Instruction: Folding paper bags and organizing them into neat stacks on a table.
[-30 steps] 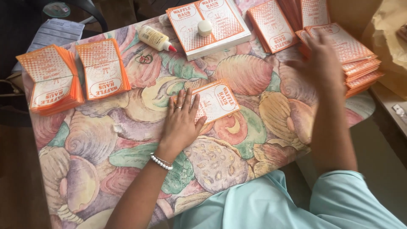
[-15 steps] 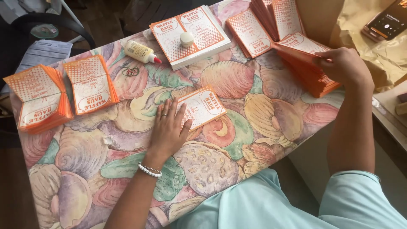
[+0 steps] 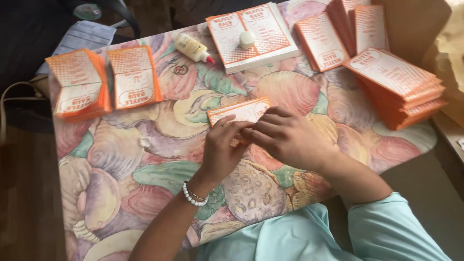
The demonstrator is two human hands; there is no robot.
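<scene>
We have both hands on one orange-and-white card (image 3: 239, 112) lying on the table (image 3: 145, 169). Our left hand (image 3: 220, 150) pinches its near edge with bent fingers, and our right hand (image 3: 290, 137) presses curled fingers onto it just beside them. Beyond our fingers lies a glue bottle (image 3: 193, 48).

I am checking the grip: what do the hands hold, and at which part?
Both the left hand and right hand pinch the orange card at its near edge.
</scene>
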